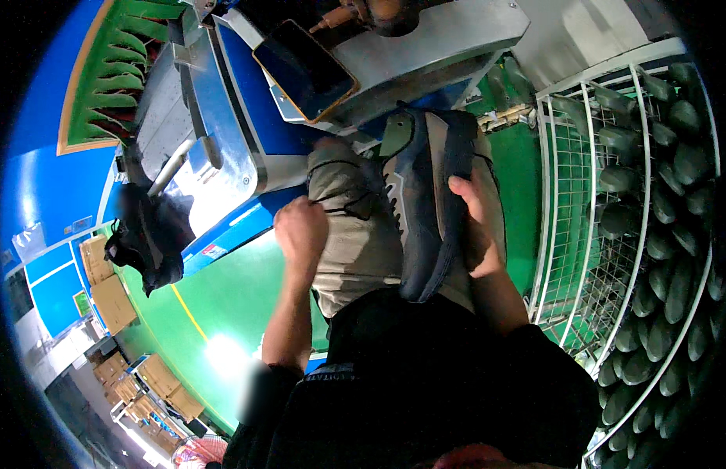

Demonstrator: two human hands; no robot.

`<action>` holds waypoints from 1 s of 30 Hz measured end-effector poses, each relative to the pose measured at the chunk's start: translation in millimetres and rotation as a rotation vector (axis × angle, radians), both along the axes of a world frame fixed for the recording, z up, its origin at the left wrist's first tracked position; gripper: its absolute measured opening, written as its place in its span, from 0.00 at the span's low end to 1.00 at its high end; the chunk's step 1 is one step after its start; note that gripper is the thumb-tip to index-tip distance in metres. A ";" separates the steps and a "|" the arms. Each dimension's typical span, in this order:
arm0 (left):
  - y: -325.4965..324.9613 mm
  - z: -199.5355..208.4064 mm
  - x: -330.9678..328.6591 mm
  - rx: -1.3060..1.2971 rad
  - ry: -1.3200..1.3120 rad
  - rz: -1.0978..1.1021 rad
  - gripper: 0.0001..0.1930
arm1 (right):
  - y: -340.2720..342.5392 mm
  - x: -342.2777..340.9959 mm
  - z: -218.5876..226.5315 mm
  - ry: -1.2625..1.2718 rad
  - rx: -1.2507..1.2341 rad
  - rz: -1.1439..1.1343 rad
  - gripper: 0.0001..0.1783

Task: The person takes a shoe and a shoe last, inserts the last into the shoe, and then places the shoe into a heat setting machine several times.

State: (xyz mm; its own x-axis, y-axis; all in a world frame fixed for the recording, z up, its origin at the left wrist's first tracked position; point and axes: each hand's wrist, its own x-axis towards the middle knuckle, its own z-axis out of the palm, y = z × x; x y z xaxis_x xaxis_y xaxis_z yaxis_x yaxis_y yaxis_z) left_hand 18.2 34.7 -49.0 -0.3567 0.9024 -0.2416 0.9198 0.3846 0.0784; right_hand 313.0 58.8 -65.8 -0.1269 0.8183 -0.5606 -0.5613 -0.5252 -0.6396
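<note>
A dark shoe (418, 211) with beige and grey side panels and a green heel patch lies on its side across my lap, toe toward me. My right hand (476, 227) grips it along the sole, thumb on the sole edge. My left hand (302, 228) is closed to the left of the shoe, above my thigh. A thin black lace (336, 209) runs from its fingers toward the shoe's lacing side. More of the lace loops over my trousers (351, 262).
Ahead stands a metal-and-blue machine (246, 102) with a black-screened phone-like device (304, 70) on it. Green pieces (128, 78) fill a tray at far left. A black shoe (148, 242) is at left. The white wire rack (570, 211) at right holds many dark shoe-shaped forms (664, 289).
</note>
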 end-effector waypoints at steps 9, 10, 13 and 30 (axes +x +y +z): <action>-29.7 13.4 25.1 0.434 -0.691 -0.231 0.11 | -6.1 -12.7 1.7 0.138 0.027 -0.075 0.26; -26.9 17.4 44.0 0.428 -0.632 -0.195 0.10 | -8.4 -17.8 11.3 0.181 0.024 -0.100 0.27; -18.1 -1.9 76.7 0.514 -0.614 -0.107 0.08 | -14.6 -24.1 23.8 0.120 -0.017 -0.149 0.28; -7.4 -27.1 57.3 0.311 -0.475 -0.285 0.14 | -10.3 -12.9 -30.2 -0.428 0.243 0.028 0.49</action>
State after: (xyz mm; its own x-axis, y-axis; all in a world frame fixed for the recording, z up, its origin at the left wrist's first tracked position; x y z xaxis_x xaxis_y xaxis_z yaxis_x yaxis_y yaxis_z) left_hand 75.5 27.3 -76.1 -0.0106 0.9996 -0.0259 0.8201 0.0235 0.5718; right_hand 300.1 48.5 -96.0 0.0494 0.9316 -0.3601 -0.2089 -0.3429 -0.9158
